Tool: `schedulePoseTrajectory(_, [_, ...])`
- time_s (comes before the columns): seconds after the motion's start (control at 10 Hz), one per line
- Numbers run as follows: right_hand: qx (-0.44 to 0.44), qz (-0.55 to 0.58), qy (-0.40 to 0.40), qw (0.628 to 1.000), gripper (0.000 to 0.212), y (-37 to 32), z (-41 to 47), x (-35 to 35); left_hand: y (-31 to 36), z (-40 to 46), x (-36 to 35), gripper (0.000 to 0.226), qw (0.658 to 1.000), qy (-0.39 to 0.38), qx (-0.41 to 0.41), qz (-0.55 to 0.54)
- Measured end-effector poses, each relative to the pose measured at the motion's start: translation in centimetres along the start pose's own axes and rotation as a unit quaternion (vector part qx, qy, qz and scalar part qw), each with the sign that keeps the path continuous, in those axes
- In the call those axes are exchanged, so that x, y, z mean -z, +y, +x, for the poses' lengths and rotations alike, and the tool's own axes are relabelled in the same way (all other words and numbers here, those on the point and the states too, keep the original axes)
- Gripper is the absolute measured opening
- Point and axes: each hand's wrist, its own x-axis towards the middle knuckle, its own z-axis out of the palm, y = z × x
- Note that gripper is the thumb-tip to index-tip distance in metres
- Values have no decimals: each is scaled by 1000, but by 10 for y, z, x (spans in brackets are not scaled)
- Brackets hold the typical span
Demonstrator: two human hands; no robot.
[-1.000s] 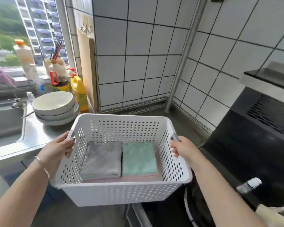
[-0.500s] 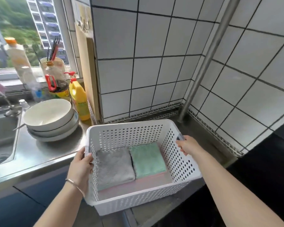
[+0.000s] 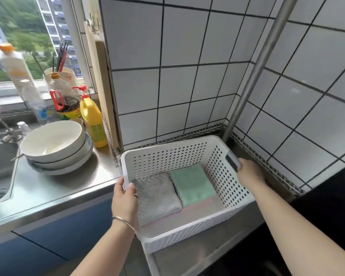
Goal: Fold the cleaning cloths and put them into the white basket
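While the head view shows no loose cloths anywhere, the task looks close to finished; the white basket (image 3: 187, 198) sits tilted over the corner of the steel counter (image 3: 54, 188), carrying a folded grey cloth (image 3: 157, 196) beside a folded green cloth (image 3: 193, 183), both lying on a pink layer (image 3: 197, 212) beneath; the left hand (image 3: 125, 198) has its grip clenched on the near-left rim, and the right hand (image 3: 249, 173) grasps the right handle; what seems left is setting the basket down.
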Motion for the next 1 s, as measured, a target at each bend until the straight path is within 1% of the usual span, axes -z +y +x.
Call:
schedulePoseTrajectory(0.1, [-28,-15,5,999,53,16,-3,0,-5,-2,-23,41,1000,19,4,-2])
schedulePoseTrajectory(0.2, [-45,-4,30,999,59,30,-4,2,-4,-8,-45,40,1000,26,3,-11])
schedulePoseTrajectory(0.4, [-67,51,20,996,67,52,-3,12,-5,-7,-72,42,1000,16,-9,-2])
schedulePoseTrajectory(0.5, [-60,61,5,996,69,60,1,18,-5,-6,-81,42,1000,17,-4,-6])
schedulePoseTrajectory(0.6, [-54,52,-6,997,67,66,7,21,-7,-4,-87,40,1000,14,-2,-10])
schedulePoseTrajectory(0.8, [-51,31,-27,998,65,65,12,25,-12,-4,-89,37,1000,11,-14,15])
schedulePoseTrajectory(0.9, [-37,51,-51,997,58,60,6,38,-5,-2,-84,39,995,-36,-44,80])
schedulePoseTrajectory(1.0, [30,147,43,988,50,36,-4,81,-7,-4,-56,46,975,-69,-116,175])
